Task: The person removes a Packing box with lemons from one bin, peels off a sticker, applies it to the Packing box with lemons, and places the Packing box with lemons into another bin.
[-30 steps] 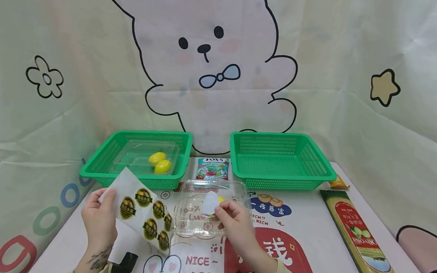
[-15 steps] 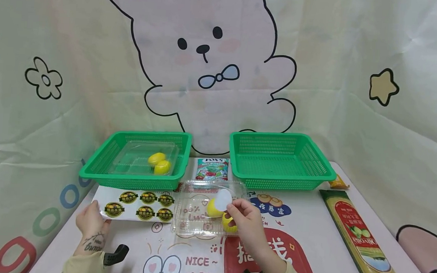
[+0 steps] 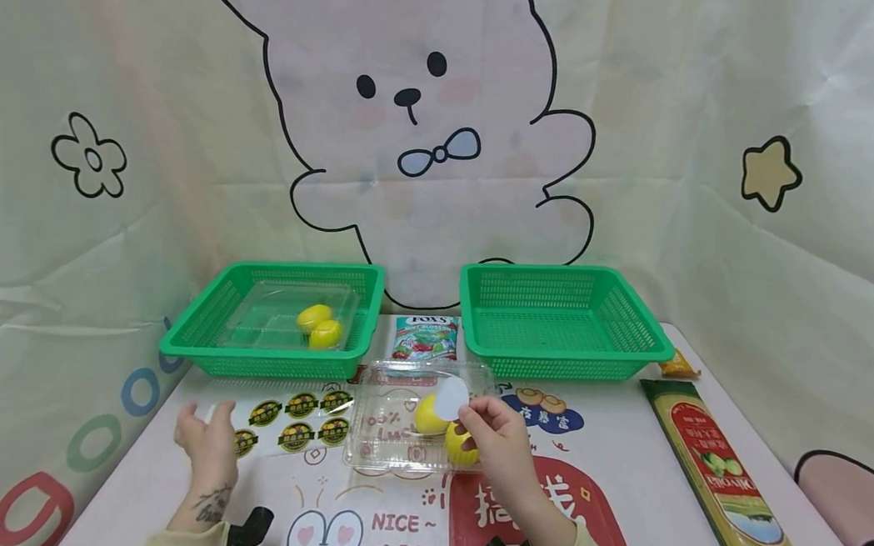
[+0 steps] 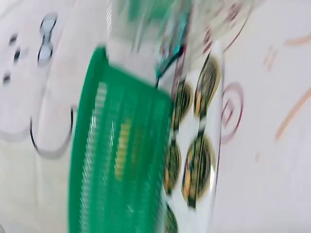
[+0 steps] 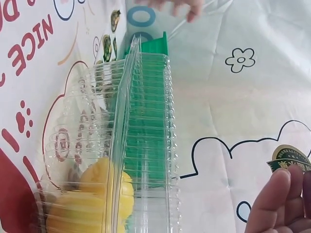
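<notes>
My right hand (image 3: 505,448) pinches a round sticker (image 3: 450,399) above a clear plastic clamshell box (image 3: 366,452). The sticker's white back faces the head camera; its printed dark and gold face (image 5: 290,156) shows in the right wrist view. Inside the box sit two yellow fruits (image 3: 428,416), which look like lemons, and its lid is closed over them. My left hand (image 3: 208,451) holds nothing, its fingers loosely bent above the table. A white sheet of several round stickers (image 3: 278,418) lies just beyond it, left of the box. Motion blurs the left wrist view.
A green basket (image 3: 266,363) at the back left holds another clear box (image 3: 254,312) with two yellow fruits. Another green basket (image 3: 559,368) stands back right. A candy bag (image 3: 425,337) lies between them. At right are a long noodle-like package (image 3: 725,483) and a small orange packet (image 3: 677,365).
My left hand has lowered the sticker sheet onto the table, let it go and drawn away from it. My right hand has shifted slightly right with the sticker.
</notes>
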`<state>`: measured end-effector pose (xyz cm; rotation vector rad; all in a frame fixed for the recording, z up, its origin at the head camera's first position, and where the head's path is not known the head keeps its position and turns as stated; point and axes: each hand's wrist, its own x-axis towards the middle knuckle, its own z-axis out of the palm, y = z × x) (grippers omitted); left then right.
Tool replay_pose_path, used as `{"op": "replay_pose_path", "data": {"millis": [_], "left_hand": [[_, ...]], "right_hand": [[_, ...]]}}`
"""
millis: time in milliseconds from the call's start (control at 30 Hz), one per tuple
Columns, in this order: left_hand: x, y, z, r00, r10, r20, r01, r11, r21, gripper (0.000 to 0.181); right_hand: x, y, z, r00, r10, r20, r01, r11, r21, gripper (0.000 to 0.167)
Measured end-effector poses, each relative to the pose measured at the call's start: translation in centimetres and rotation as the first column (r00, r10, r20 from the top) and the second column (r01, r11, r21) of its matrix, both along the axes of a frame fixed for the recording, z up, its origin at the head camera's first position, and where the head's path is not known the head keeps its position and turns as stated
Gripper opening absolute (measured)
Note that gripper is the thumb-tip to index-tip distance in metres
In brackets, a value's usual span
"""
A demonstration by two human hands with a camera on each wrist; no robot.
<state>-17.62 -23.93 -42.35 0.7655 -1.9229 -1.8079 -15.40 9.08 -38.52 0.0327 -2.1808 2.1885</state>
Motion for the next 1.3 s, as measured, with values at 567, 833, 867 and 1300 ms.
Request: {"op": "replay_pose_path", "data": {"millis": [567, 833, 867, 1300], "left_hand": [[4.2, 15.2, 2.2, 0.476, -0.799, -0.368, 0.743, 0.589, -0.317, 0.030], [3.8, 16.2, 1.9, 0.462, -0.818, -0.343, 0.850, 0.519, -0.094, 0.042], [3.8, 16.2, 2.0, 0.475, -0.804, -0.357, 0.849, 0.525, -0.052, 0.043], [2.3, 15.7, 2.8, 0.590, -0.650, -0.479, 0.806, 0.508, 0.303, 0.039]], "right_hand": [[-0.1, -1.2, -0.9, 0.998, 0.013, -0.055, -0.011, 0.999, 0.044, 0.008], [-0.2, -1.6, -1.4, 0.986, 0.102, -0.135, -0.094, 0.993, 0.065, 0.015], [-0.2, -1.6, -1.4, 0.984, 0.105, -0.143, -0.096, 0.993, 0.069, 0.018], [-0.9, -1.2, -1.7, 0.985, 0.111, -0.129, -0.088, 0.981, 0.173, 0.028]]}}
